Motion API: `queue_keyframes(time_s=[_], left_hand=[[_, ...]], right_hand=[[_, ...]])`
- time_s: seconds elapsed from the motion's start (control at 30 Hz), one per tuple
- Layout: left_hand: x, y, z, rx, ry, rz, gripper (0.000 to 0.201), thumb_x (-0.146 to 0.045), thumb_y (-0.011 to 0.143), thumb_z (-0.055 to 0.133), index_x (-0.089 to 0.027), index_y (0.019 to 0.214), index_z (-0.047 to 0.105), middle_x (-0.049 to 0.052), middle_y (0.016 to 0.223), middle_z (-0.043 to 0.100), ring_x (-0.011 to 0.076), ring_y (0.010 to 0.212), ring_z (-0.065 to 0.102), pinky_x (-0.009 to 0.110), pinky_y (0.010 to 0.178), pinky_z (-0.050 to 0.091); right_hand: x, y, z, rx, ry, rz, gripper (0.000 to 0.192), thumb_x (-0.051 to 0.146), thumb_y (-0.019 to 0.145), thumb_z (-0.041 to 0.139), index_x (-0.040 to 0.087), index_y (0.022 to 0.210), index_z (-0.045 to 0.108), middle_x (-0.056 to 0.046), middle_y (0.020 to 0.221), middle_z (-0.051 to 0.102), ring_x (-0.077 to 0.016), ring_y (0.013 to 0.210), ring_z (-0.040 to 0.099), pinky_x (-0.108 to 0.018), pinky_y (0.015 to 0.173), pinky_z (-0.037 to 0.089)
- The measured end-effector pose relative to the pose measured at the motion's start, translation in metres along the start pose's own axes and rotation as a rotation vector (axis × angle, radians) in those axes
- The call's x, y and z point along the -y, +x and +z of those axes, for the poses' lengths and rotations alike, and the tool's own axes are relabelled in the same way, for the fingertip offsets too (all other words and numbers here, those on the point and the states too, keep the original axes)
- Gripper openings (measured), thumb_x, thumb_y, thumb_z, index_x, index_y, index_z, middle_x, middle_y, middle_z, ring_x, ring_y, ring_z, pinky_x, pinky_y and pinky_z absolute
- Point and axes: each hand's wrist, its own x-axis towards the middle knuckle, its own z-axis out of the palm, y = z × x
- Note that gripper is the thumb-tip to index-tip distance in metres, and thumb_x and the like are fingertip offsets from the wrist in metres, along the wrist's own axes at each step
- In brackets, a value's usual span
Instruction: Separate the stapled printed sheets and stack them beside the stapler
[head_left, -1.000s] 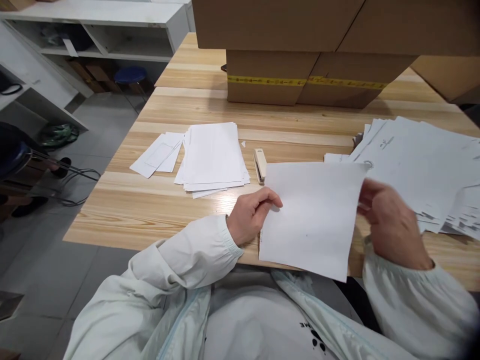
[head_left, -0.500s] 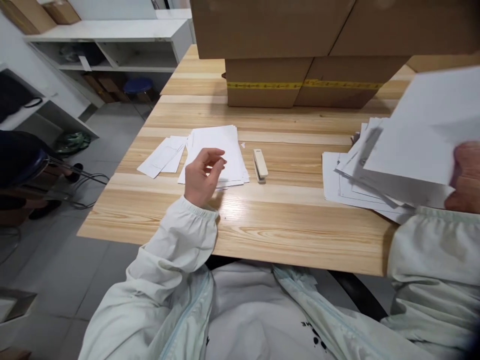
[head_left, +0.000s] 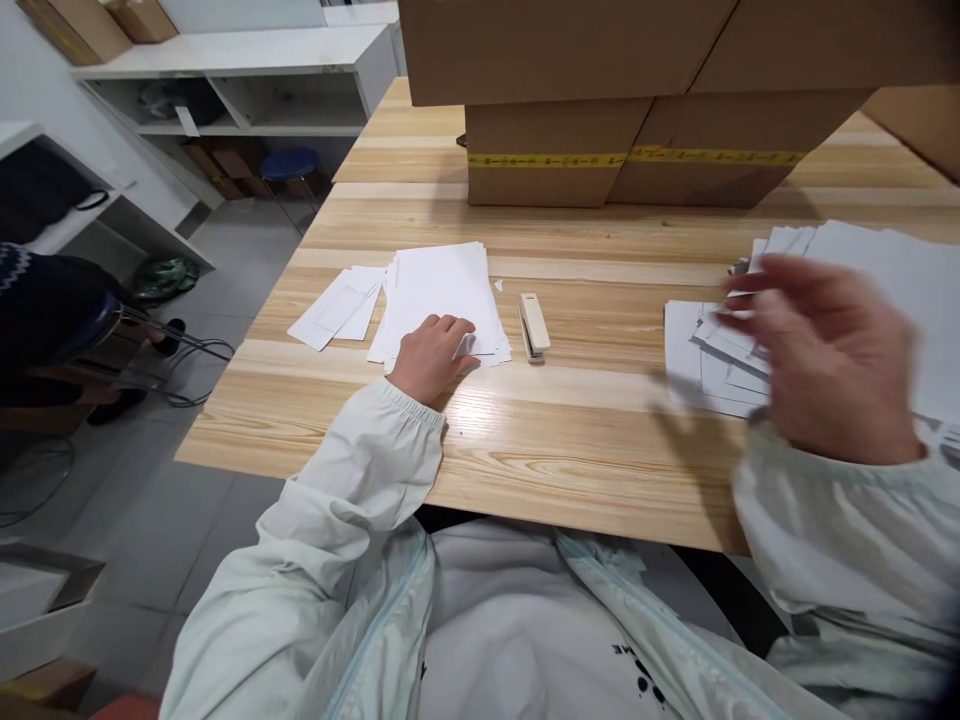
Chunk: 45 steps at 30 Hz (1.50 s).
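Note:
My left hand [head_left: 435, 358] rests at the near edge of a stack of white paper [head_left: 442, 285], its thumb and fingers closed round a lifted sheet edge [head_left: 466, 345]. A cream stapler [head_left: 534, 327] lies to the right of that stack. On the right, my right hand [head_left: 840, 350] is in the air, slightly blurred, fingers apart and nothing visible in it. Behind and below it is a loose pile of papers [head_left: 877, 265], partly hidden by the hand. Two smaller paper slips [head_left: 330, 310] lie left of the stack.
Large cardboard boxes [head_left: 547, 140] with yellow tape stand stacked at the back of the wooden table [head_left: 525, 450]. A paper scrap [head_left: 499, 285] lies near the stapler. At left are a white shelf unit [head_left: 247, 60], a blue stool [head_left: 290, 162] and part of a seated person.
My right hand has let go of the white sheets, now lying on the right pile, and moved left. My left hand has lowered onto the stack and closed on a sheet edge.

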Motion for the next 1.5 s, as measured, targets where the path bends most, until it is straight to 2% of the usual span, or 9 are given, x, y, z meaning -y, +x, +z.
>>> queue_keyframes(time_s=[0.1,0.2,0.33,0.47,0.6,0.67,0.87,1.13,1.5], left_hand=[[-0.001,0.001,0.000,0.018,0.059,0.028,0.024,-0.032,0.088,0.063,-0.021,0.109,0.062,0.009,0.109,0.068,0.0269,0.101,0.058,0.033,0.064,0.039],[-0.003,0.000,0.003,0.017,0.085,0.031,0.017,-0.030,0.092,0.055,-0.019,0.101,0.065,0.011,0.105,0.069,0.0262,0.098,0.059,0.032,0.061,0.036],[0.001,0.001,0.005,-0.044,-0.024,-0.016,0.020,-0.025,0.095,0.047,-0.020,0.093,0.067,0.009,0.094,0.070,0.0216,0.087,0.060,0.029,0.062,0.033],[0.009,0.000,0.003,-0.245,-0.336,-0.195,0.017,-0.027,0.091,0.052,-0.021,0.082,0.066,0.003,0.074,0.068,0.0165,0.071,0.060,0.026,0.064,0.036],[0.009,-0.004,-0.002,-0.391,-0.655,-0.271,0.019,-0.033,0.087,0.056,-0.020,0.075,0.064,0.000,0.073,0.067,0.0133,0.069,0.059,0.024,0.066,0.042],[0.009,-0.004,-0.004,-0.357,-0.802,-0.287,0.022,-0.036,0.084,0.060,-0.018,0.072,0.064,0.000,0.070,0.066,0.0122,0.067,0.057,0.024,0.063,0.042],[0.015,0.001,-0.002,-0.071,-1.134,-0.295,0.019,-0.031,0.069,0.072,-0.014,0.067,0.064,-0.001,0.063,0.063,0.0089,0.060,0.053,0.023,0.062,0.043],[0.016,0.003,0.000,-0.092,-1.167,-0.317,0.016,-0.025,0.065,0.074,-0.014,0.072,0.066,0.000,0.068,0.066,0.0096,0.062,0.057,0.025,0.065,0.046],[0.019,0.005,0.002,-0.081,-1.131,-0.295,0.023,-0.031,0.064,0.075,-0.013,0.076,0.066,0.000,0.070,0.066,0.0109,0.064,0.057,0.027,0.067,0.046]], right_hand=[[0.028,-0.004,0.053,0.447,0.396,0.305,0.027,0.040,0.086,0.063,0.025,0.108,0.067,-0.008,0.112,0.069,-0.0222,0.106,0.066,-0.046,0.096,0.055],[0.043,0.001,0.099,0.635,0.541,0.503,0.026,0.037,0.090,0.060,0.021,0.108,0.066,-0.010,0.114,0.069,-0.0207,0.108,0.066,-0.042,0.095,0.056],[0.036,0.017,0.134,0.635,0.610,0.586,0.021,0.031,0.091,0.060,0.020,0.107,0.066,-0.009,0.115,0.068,-0.0185,0.106,0.065,-0.039,0.091,0.058],[0.030,0.022,0.149,0.578,0.604,0.597,0.015,0.024,0.087,0.061,0.019,0.100,0.065,-0.006,0.105,0.068,-0.0147,0.094,0.065,-0.034,0.087,0.058],[0.031,0.009,0.162,0.539,0.574,0.583,0.009,0.023,0.085,0.062,0.020,0.093,0.063,-0.004,0.095,0.064,-0.0118,0.083,0.061,-0.032,0.084,0.057],[0.031,-0.001,0.171,0.529,0.566,0.594,0.013,0.026,0.084,0.062,0.021,0.096,0.061,-0.004,0.101,0.061,-0.0116,0.084,0.060,-0.032,0.084,0.057],[0.025,-0.024,0.187,0.521,0.579,0.664,0.027,0.032,0.088,0.058,0.023,0.114,0.053,-0.006,0.118,0.056,-0.0127,0.096,0.060,-0.033,0.089,0.055],[0.017,-0.024,0.189,0.525,0.633,0.686,0.033,0.031,0.090,0.055,0.022,0.122,0.051,-0.005,0.109,0.063,-0.0128,0.092,0.063,-0.033,0.088,0.054],[0.015,-0.023,0.190,0.528,0.648,0.686,0.030,0.029,0.092,0.053,0.022,0.121,0.054,-0.006,0.109,0.069,-0.0145,0.092,0.067,-0.034,0.086,0.055]])
